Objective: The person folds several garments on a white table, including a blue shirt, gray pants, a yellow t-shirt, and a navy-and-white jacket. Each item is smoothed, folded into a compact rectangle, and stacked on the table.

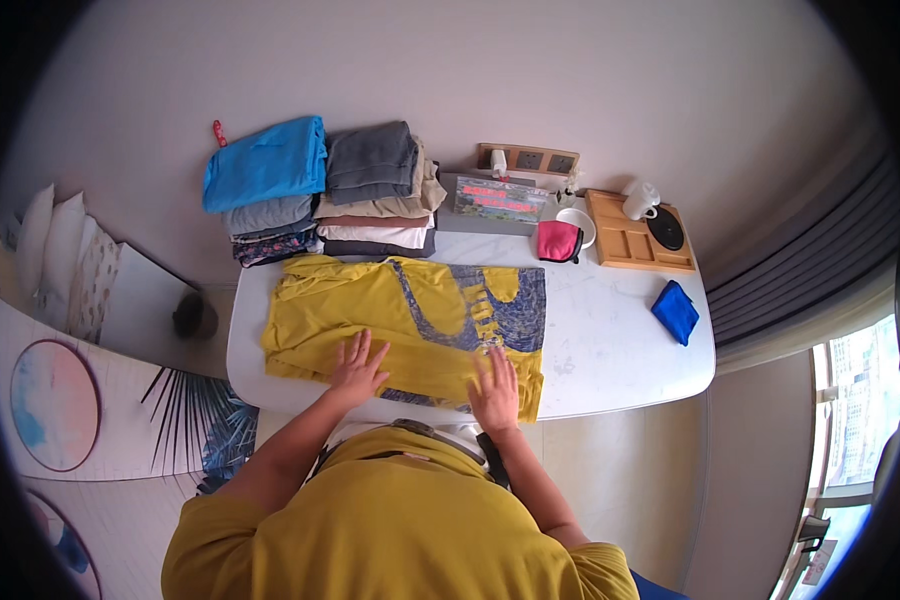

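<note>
Spread on the white table [615,337] before me lies a yellow T-shirt [337,304] with a large dark blue print, folded lengthwise. My left hand [358,371] rests on the fabric near the front fold, fingers apart and holding nothing. To its right, my right hand [495,390] lies over the printed end, also with spread fingers. Part of the print shows along the front edge between the hands. Behind the shirt stand two stacks of folded clothes, one topped by a blue garment [266,165], the other by a dark grey garment [371,161].
A grey box [457,206] stands by a wall socket strip [529,159]. Right of it are a red pouch [559,241], a white bowl [581,225] and a wooden tray [622,244] with a white mug [640,201]. A blue pouch [675,313] lies near the table's right edge.
</note>
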A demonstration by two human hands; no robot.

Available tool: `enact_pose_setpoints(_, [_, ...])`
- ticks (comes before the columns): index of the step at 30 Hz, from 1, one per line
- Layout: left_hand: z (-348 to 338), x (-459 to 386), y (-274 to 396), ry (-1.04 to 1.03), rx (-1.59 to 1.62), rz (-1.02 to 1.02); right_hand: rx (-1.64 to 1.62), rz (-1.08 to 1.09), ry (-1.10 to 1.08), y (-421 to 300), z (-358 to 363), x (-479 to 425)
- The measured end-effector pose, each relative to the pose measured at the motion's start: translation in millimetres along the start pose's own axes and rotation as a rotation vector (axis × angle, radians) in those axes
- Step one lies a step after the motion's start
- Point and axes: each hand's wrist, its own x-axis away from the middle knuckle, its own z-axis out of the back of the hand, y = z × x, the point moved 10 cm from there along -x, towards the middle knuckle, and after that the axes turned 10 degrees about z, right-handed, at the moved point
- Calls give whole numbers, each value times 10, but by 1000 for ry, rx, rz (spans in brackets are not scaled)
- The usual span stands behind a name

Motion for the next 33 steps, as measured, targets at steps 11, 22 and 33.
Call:
enact_pose_setpoints(11, [53,64,-885,265,63,156,279,-131,-212,518,-370,422])
enact_pose_setpoints(22, [28,651,-1689,331,29,417,329,-71,-264,503,-423,410])
enact_pose_setpoints(33, [272,727,-1613,254,125,478,334,-26,-367,680,-507,446])
